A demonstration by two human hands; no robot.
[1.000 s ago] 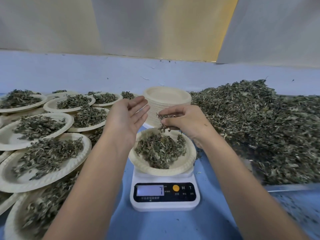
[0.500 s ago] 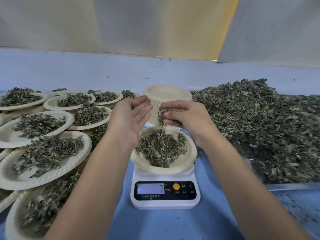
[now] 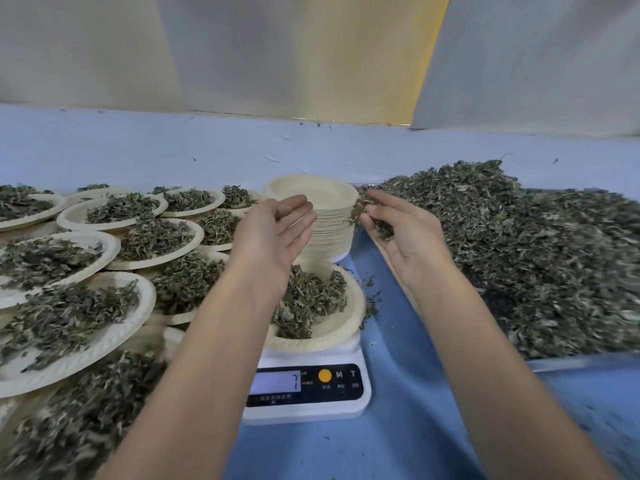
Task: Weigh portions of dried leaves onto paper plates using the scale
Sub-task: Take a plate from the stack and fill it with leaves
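Palm up, right hand cups dried leaves; left hand relaxed.

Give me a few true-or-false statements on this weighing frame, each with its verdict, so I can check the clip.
1. A plate of dried leaves sits on the scale. True.
2. The right hand holds loose leaves. True.
3. The left hand grips a plate. False: it is open, palm up, and holds nothing.
4. The stack of empty plates stands to the right of the leaf pile. False: it stands to the pile's left, behind the scale.
5. Filled plates lie to the left of the scale. True.
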